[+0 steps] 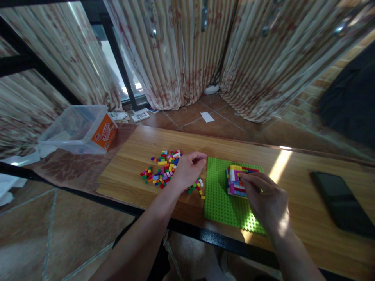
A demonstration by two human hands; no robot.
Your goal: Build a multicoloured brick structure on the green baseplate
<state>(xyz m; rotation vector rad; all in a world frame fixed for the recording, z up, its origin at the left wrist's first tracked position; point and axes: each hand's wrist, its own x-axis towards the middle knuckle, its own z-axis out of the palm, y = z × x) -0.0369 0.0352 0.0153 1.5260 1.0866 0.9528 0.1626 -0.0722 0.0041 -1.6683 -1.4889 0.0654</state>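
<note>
A green studded baseplate (pixel 219 199) lies on the wooden table. On its far right part stands a small build of coloured bricks (pixel 236 180). My right hand (pixel 266 199) rests on the plate, its fingertips pinched against the near right side of the build; what they pinch is hidden. To the left of the plate lies a heap of small loose coloured bricks (pixel 162 169). My left hand (pixel 187 169) sits over the heap's right side, fingers curled, knuckles up, close to the plate's left edge.
A dark phone (pixel 340 203) lies on the table (pixel 131 160) at the right. A clear plastic box (pixel 79 128) with an orange label stands at the far left, off the wooden top. Curtains hang behind, and papers lie on the tiled floor.
</note>
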